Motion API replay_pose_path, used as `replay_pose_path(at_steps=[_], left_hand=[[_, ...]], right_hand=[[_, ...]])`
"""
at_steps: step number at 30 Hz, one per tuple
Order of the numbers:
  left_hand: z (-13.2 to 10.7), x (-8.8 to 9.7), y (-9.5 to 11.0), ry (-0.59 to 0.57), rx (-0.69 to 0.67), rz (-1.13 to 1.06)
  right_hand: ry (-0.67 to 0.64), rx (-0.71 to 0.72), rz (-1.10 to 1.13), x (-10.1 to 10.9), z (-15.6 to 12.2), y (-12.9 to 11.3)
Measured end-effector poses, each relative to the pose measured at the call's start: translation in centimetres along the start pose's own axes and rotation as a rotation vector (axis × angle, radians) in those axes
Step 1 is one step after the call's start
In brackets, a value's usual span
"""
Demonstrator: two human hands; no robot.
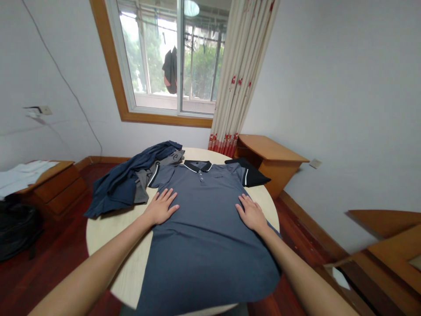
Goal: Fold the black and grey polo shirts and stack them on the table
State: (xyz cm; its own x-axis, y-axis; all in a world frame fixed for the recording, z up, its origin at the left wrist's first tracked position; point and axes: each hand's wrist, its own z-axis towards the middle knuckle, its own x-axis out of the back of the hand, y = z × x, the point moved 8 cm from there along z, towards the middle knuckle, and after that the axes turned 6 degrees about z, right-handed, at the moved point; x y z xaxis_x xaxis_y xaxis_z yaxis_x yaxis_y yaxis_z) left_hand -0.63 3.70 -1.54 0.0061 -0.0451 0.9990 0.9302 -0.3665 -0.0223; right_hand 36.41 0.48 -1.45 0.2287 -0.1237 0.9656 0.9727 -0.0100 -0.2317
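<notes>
Person's own body, only arms and hands in frame.
- Left hand (pixel 161 207): bare, thumb and four fingers all visible, knuckles faintly marked.
- Left forearm (pixel 108 254): bare along whole visible length, looks broader toward near left corner of frame.
- Right hand (pixel 251 213): bare, slim fingers, thumb on inner side.
- Right forearm (pixel 296 267): bare likewise, down to near right edge.
- Nails too small to judge.
- Clothing out of frame; cannot tell what is worn.

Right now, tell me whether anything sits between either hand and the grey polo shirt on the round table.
Nothing visible does. The left hand and the right hand both lie flat, fingers spread, directly on the grey polo shirt. The heap of dark clothes lies farther back on the left, clear of both hands.
</notes>
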Motion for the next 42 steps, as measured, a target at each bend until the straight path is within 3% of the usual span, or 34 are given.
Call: replay_pose_path(at_steps=[3,6,9,12,15,18,22,27,32,42], left_hand=[[-0.8,0.2,0.4,-0.014,0.009,-0.005],[0.1,1.1,1.4,0.004,-0.003,-0.001],[2.7,2.1,3.4,0.073,-0.057,-0.035],[5.9,1.7,4.6,0.061,-0.068,-0.084],[8.7,1.0,4.5,0.032,-0.053,-0.111],[10.5,0.6,3.0,0.045,-0.019,-0.109],[11.8,0.2,1.0,0.079,0.049,-0.091],[11.9,-0.2,0.7,0.084,0.075,-0.064],[11.2,-0.2,1.1,0.067,0.08,-0.06],[9.7,0.0,1.6,0.064,0.103,-0.072]], right_hand=[[-0.013,-0.029,-0.059,0.2,-1.1,-0.2],[-0.043,-0.002,-0.125,0.7,-0.2,-2.4],[-0.093,0.141,-0.085,0.6,2.4,-7.1],[-0.159,0.235,0.031,-0.7,6.0,-11.5],[-0.17,0.249,0.114,-2.5,9.6,-13.3],[-0.128,0.234,0.146,-3.6,12.9,-12.2],[-0.097,0.158,0.134,-4.0,16.1,-8.9],[-0.054,0.043,0.099,-3.6,18.5,-6.2],[0.014,0.029,0.129,-3.3,18.3,-5.6],[0.106,0.077,0.216,-1.3,15.4,-3.7]])
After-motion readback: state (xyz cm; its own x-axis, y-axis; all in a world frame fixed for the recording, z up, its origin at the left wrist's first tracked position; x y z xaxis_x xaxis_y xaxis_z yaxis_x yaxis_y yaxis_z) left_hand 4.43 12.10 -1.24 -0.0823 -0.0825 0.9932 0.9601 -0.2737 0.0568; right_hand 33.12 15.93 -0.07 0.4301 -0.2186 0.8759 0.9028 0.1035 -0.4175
